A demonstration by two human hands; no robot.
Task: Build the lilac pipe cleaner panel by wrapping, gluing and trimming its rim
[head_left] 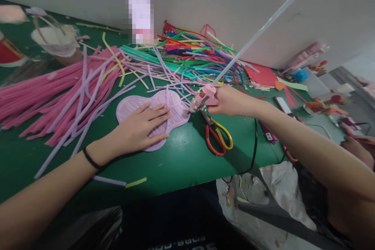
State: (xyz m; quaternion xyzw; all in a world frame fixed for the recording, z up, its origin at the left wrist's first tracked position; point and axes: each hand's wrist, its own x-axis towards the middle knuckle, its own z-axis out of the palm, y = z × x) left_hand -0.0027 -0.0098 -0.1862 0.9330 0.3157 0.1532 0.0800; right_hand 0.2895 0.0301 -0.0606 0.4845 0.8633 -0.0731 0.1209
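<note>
- Lying flat, the left hand (148, 123) rests on a lilac shape (127, 107) with its fingers spread wide; it does not close around anything.
- The lilac shape has round bumps and lies on the green worktop (181, 164), between the near edge and the far edge.
- A thin lilac strip (167, 99) lies across the lilac shape, right by the left fingertips.
- The right hand (231, 99) is wrapped snugly around a pink glue gun (208, 93).
- The tip of the glue gun points down at the right end of the lilac shape; I cannot tell if they touch.
- A long clear stick (258, 35) pokes up from the back of the glue gun.
- Scissors (215, 140) with one red loop and one yellow loop lie just below the glue gun, on the side of the near edge.
- Lots of fuzzy pink sticks (58, 86) lie left of the lilac shape.
- A big messy pile of colourful sticks (199, 52) sits along the far edge, by the wall.
- A short yellow piece (136, 183) lies close to the near edge.
- A black cord (256, 144) hangs down toward the near edge.
</note>
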